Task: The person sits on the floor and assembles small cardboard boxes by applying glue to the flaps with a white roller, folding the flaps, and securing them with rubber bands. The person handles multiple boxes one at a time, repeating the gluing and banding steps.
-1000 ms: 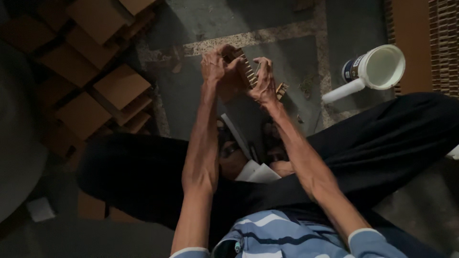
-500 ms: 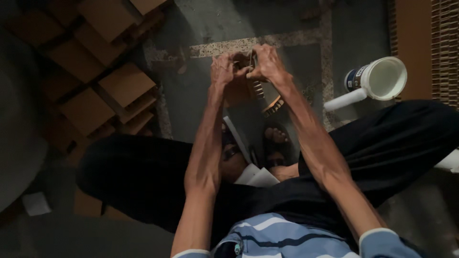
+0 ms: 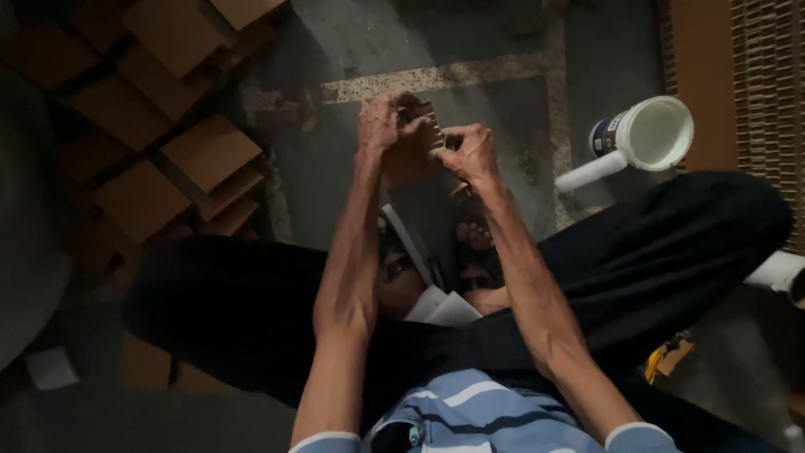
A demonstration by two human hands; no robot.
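**Brown ribbed piece held in two hands above the floor**

Brown and ridged, the small corrugated piece [image 3: 436,143] sits between both hands in the head view, raised over the grey concrete floor [image 3: 335,168] in front of the person's folded legs. Its long axis runs on a slant, from upper left near the left hand down to the lower right, where its ribbed end shows below the right wrist. Much of it is hidden by fingers, so its full shape cannot be told.

One such piece is in hand. The left hand [image 3: 381,130] is curled closed on the upper end of it, fingers bent over the top. The right hand [image 3: 474,155] is likewise clamped on it from the other side, knuckles up, thumb pressed toward the left hand. Both hands touch each other around the piece.

To the left on the floor lies a spread of flat cardboard sheets [image 3: 210,151], at least six, overlapping in the dim light. To the right, well apart from the hands, one white tub [image 3: 654,134] lies on its side with its open mouth toward the camera, and one white tube [image 3: 591,172] rests just beside it. A corrugated panel [image 3: 767,92] stands along the right edge. One pale paper [image 3: 444,306] lies between the legs.
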